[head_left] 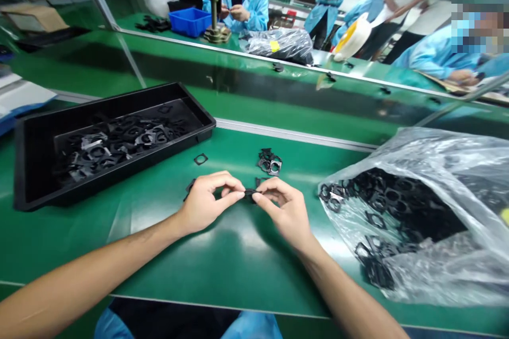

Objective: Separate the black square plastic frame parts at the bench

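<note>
While my left hand [207, 204] and my right hand [284, 206] pinch one small black square frame [249, 193], my fingertips [238, 195] are narrow and closed on it, just above the green workbench [238, 270]. Near it lie a small heap of black frames [269, 163] and one single black frame [201, 159]. On my left is a black plastic tray [119, 177] holding more frames, and on my right a clear plastic bag [457, 275] full of them.

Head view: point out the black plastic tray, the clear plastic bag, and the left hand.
Black plastic tray [34, 169]: head view, left wall.
Clear plastic bag [449, 148]: head view, upper fold.
Left hand [207, 204]: head view, back of hand.
</note>
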{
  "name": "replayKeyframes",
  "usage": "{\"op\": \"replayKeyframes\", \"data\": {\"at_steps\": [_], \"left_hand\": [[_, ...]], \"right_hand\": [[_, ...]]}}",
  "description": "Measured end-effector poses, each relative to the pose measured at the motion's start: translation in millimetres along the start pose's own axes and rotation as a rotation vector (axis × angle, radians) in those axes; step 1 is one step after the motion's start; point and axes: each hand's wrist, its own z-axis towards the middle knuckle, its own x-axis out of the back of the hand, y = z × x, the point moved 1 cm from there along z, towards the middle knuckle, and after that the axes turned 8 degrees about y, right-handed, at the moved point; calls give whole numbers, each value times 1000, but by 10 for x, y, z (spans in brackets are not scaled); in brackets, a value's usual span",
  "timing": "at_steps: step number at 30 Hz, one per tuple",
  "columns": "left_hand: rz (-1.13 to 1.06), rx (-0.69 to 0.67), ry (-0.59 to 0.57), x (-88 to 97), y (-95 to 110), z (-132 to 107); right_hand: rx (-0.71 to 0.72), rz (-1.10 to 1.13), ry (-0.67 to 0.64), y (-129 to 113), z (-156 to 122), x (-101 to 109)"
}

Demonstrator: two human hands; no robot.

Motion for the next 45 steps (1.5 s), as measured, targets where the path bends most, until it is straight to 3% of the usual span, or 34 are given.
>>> {"op": "replayKeyframes", "data": {"at_steps": [6,12,19,28,38,45], "left_hand": [[-26,48,10,-21,-32,-21],[-20,29,47,-26,-59,-25],[75,-142,-2,-28,11,-70],[92,-65,54,-5,-68,-57],[124,-167,11,-19,-1,-92],[142,-167,47,2,-32,-61]], "right_hand": [[-296,205,-78,8,62,8],[-357,270,-34,3,61,-16],[-428,330,-36,65,60,-10],[-336,254,-26,50,51,-19],[-280,204,22,102,43,-30],[-294,238,34,82,48,-28]]}}
